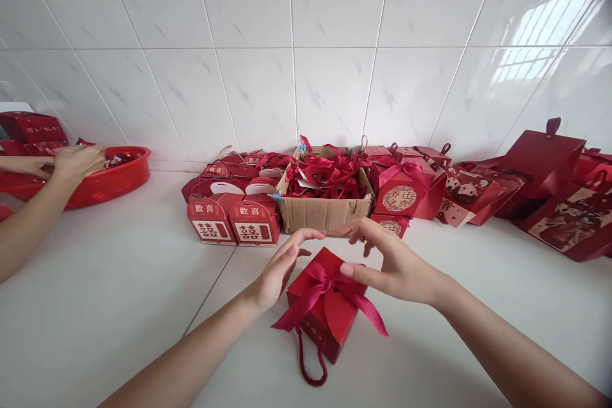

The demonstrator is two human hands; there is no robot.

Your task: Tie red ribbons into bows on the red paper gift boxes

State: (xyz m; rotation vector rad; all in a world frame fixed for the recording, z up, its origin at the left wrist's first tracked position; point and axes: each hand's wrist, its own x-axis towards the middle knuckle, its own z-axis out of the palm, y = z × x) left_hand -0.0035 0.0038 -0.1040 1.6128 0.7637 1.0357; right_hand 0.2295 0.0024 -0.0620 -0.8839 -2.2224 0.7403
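Observation:
In front of me on the white surface stands a red gift box (314, 319) with petal-like flaps folded over its top. A dark pink ribbon bow (326, 282) is tied across it, its tails hanging past two sides. From the near side droops a dark red rope handle (312, 377). My left hand (280, 271) hovers at the box's left edge, fingers stretched out and apart. On the right, my right hand (389, 261) is spread over the far right corner, its thumb close to the bow; I cannot tell whether it touches. Neither hand holds anything.
Behind the box sits a cardboard carton (327, 212) filled with red ribbons. Small red boxes (255, 220) stand left of it, ribboned boxes (394, 188) right, larger red boxes (540, 159) far right. At left, another person's hands (76, 162) reach into a red basin (112, 186). A tiled wall (329, 89) rises behind.

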